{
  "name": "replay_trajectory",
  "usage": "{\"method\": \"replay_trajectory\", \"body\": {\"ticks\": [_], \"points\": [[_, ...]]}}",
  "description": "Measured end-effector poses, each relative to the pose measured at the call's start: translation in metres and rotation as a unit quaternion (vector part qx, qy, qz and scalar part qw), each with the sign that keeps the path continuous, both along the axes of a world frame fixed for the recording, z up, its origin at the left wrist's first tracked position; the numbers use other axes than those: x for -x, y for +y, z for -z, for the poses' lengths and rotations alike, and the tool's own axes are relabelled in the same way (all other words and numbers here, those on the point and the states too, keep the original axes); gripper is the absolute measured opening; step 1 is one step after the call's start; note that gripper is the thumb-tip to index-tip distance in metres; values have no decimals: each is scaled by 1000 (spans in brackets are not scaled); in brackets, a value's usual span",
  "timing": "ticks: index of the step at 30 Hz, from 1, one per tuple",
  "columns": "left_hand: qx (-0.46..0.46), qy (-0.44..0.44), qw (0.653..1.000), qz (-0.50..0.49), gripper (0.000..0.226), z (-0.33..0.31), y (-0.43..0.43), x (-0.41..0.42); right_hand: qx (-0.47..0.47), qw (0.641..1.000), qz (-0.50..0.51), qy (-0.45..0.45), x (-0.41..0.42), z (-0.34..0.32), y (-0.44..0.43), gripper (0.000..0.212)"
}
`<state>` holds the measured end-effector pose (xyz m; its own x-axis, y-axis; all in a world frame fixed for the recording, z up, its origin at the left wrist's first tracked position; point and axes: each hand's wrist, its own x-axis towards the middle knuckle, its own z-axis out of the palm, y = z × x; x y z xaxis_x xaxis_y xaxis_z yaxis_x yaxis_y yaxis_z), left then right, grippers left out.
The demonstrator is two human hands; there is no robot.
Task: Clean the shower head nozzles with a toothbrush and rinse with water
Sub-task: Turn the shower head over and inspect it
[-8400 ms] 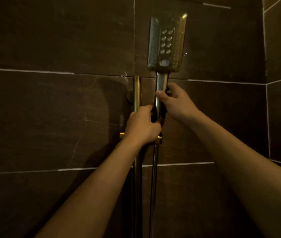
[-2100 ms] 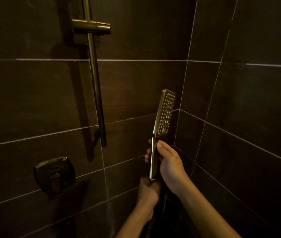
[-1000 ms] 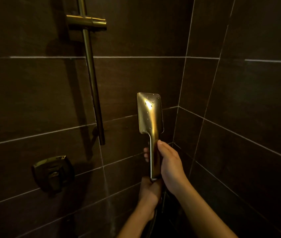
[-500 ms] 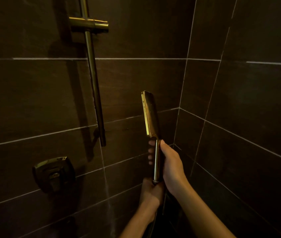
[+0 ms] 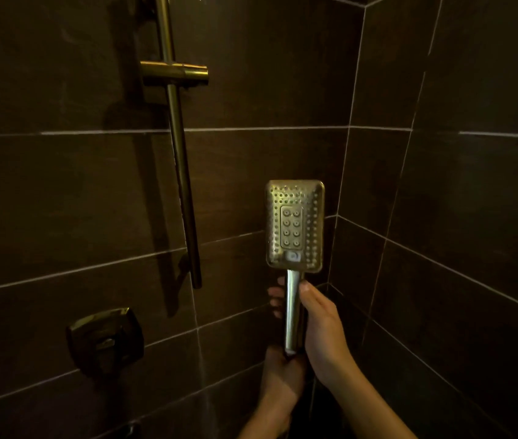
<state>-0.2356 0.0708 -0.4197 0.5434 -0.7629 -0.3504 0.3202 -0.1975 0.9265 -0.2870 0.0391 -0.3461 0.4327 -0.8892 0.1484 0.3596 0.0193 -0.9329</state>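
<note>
A rectangular brass shower head [image 5: 294, 224] stands upright near the tiled corner, its nozzle face turned toward me. My right hand [image 5: 324, 331] is wrapped around its chrome handle [image 5: 292, 308]. My left hand [image 5: 283, 372] grips the bottom end of the handle from below, where the hose joins it; the hose itself is hidden behind my hands. No toothbrush is in view. No water runs from the nozzles.
A brass slide rail [image 5: 181, 172] with an empty holder bracket [image 5: 173, 72] runs down the dark tiled wall on the left. A square valve handle [image 5: 105, 340] sits low on that wall. The right wall [image 5: 473, 217] meets it in the corner behind the head.
The shower head came off the rail holder and down to the corner. Over the last second it was twisted in my hands from back, through edge-on, to nozzle face toward me.
</note>
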Motion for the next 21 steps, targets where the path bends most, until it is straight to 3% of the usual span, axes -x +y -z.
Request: {"method": "replay_trajectory", "body": {"ticks": [4,8,12,17,21], "points": [[-8,16,1000,16,40,-19,7,-2,-28,999,12,-22,1,-4,-5,26],[-20,8,999,37,14,-22,14,-2,-39,999,-20,-12,3,-8,-6,28],[-22,-5,998,52,8,-24,11,-2,-39,999,-11,-4,0,-13,-3,30],[-21,-37,998,48,13,-28,4,-8,70,993,66,67,-1,-5,1,15],[-3,-54,998,43,7,-28,3,-4,9,999,43,5,-4,-8,-3,27]]}}
